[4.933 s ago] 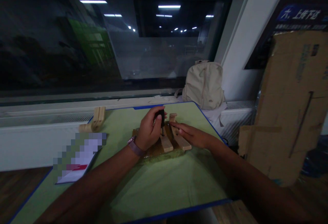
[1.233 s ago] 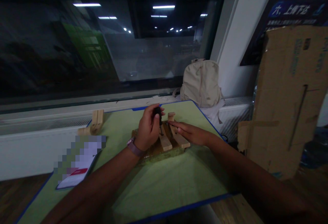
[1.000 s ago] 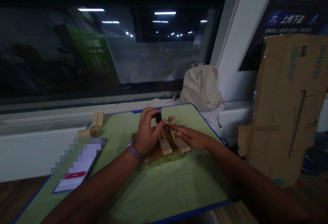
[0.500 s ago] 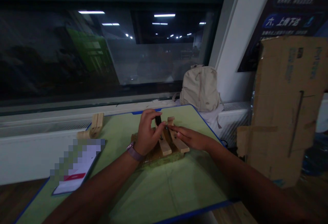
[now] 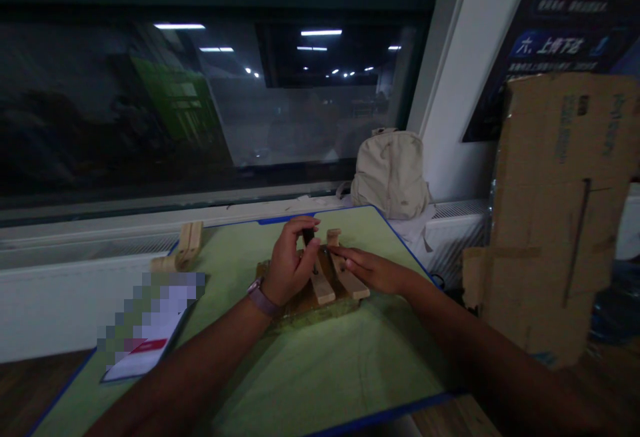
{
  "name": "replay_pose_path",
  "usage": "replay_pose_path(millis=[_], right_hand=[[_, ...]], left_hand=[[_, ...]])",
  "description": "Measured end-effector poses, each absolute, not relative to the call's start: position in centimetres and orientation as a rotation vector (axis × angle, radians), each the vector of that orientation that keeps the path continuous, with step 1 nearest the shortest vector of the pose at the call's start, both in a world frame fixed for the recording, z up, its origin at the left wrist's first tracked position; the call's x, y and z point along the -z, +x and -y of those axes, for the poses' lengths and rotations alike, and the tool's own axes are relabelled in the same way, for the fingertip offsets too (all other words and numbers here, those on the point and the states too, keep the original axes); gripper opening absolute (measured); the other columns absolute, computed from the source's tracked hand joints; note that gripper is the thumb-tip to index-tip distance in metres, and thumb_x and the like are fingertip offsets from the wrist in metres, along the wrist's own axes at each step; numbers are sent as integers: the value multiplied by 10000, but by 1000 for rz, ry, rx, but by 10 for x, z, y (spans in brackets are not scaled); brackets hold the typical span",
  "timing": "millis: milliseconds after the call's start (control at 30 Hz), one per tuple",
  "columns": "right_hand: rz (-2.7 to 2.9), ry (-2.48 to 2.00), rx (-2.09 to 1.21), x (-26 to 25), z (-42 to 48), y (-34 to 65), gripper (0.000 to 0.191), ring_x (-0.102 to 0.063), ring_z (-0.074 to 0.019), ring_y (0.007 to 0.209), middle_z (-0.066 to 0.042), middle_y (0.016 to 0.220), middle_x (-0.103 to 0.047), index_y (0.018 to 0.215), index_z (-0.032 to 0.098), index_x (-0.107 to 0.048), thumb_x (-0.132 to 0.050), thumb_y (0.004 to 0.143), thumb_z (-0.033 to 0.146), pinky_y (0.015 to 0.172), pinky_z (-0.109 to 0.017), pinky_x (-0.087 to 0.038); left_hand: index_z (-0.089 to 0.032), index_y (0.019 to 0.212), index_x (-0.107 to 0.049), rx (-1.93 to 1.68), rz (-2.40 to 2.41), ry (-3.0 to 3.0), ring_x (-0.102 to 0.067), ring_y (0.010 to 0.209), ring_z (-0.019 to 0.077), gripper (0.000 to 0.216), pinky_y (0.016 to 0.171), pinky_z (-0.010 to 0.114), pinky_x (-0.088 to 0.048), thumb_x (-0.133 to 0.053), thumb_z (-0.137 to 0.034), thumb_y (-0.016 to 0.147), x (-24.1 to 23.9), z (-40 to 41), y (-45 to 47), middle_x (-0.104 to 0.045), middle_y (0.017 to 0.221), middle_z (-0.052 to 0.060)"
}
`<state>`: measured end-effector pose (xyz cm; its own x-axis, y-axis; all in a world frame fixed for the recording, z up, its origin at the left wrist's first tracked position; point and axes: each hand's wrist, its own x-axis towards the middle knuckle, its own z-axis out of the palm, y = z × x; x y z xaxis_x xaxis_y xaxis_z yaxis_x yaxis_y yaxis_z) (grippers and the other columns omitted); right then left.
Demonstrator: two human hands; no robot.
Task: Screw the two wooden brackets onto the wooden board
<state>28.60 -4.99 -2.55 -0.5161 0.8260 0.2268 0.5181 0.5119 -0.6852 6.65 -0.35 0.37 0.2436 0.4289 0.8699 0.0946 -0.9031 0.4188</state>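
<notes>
My left hand [image 5: 289, 260], with a watch on its wrist, curls its thumb and fingers around a short dark upright handle [image 5: 309, 234]. Below it, a left wooden piece [image 5: 323, 287] with a dark hole lies on a brown, tape-covered block [image 5: 295, 307]. Beside it is a right wooden piece [image 5: 354, 284] with a raised far end. My right hand [image 5: 367, 267] reaches across this piece from the right, fingers pressed together and their tips near the gap between both pieces. Anything in those fingertips is too small to make out.
The block stands on a green tabletop [image 5: 310, 370] with a blue edge. More wooden pieces [image 5: 189, 244] stand at its left back corner, with a partly blurred sheet [image 5: 155, 337] nearer me. A beige backpack [image 5: 390, 174] sits by the window; a big cardboard sheet [image 5: 560, 224] stands right.
The left fingertips have shifted slightly right and the thumb slightly left around the dark handle. My right hand and the wooden pieces stay nearly where they were.
</notes>
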Motion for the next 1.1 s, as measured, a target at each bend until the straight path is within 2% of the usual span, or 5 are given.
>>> replay_pose_path(millis=[133, 467, 700, 933, 1100], right_hand=[[2225, -1111, -758, 26, 50, 286, 611, -355, -250, 1428, -130, 1544, -397, 1509, 184, -349, -270, 1019, 541, 1187, -485, -253], [2225, -1107, -758, 25, 50, 286, 635, -354, -246, 1428, -136, 1545, -394, 1508, 172, -349, -259, 1014, 559, 1186, -486, -252], [2232, -1108, -741, 24, 50, 285, 602, -366, -247, 1422, -124, 1539, -408, 1509, 194, -351, -271, 1021, 537, 1183, -485, -261], [2238, -1073, -748, 26, 49, 286, 659, -354, -244, 1428, -163, 1541, -391, 1508, 120, -341, -260, 1017, 552, 1189, -461, -251], [2229, -1110, -736, 26, 50, 286, 638, -377, -237, 1416, -135, 1531, -416, 1511, 176, -346, -256, 1013, 565, 1182, -465, -269]], left_hand=[[-206, 1035, -566, -1899, -671, 2364, -565, 1011, 193, 218, 877, 356, -504, -676, -228, 847, -13, 5, 65, -562, 1031, 57], [-207, 1204, -536, -1673, -647, 2223, -609, 1061, 184, 256, 945, 365, -491, -440, -209, 967, -5, 5, 66, -627, 1129, 85], [-213, 1045, -606, -1792, -651, 2298, -592, 935, 176, 176, 826, 321, -502, -639, -254, 877, -9, 4, 65, -606, 970, 44], [-216, 1278, -476, -1680, -606, 2097, -635, 977, 164, 306, 877, 339, -521, -447, -235, 974, 0, 4, 67, -639, 1068, 73], [-212, 1163, -507, -1642, -558, 2113, -619, 950, 167, 203, 846, 338, -511, -454, -250, 971, 3, 2, 66, -611, 1019, 72]])
